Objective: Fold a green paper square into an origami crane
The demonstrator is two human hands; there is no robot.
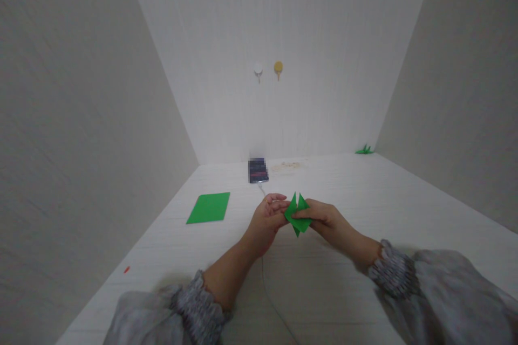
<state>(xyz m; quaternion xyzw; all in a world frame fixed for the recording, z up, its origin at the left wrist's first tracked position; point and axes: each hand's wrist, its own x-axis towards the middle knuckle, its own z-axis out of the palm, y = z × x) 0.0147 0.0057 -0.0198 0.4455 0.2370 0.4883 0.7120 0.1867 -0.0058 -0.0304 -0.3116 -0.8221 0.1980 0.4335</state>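
A folded piece of green origami paper (298, 222), with two sharp points upward and another downward, is held up between my hands above the white table. My right hand (324, 216) pinches it from the right, its thumb lying across the front. My left hand (269, 220) is closed at the paper's left edge, with thumb and fingertips against it; the paper partly hides these fingertips. Left of my hands lies a flat green sheet stack (209, 208) on the table.
A phone (258, 171) with a blurred screen stands at the back, its white cable (265, 280) running toward me under my left hand. A folded green paper figure (365, 150) sits in the far right corner. A small red piece (127, 269) lies left. Wall hooks (278, 67) hang behind; walls enclose both sides.
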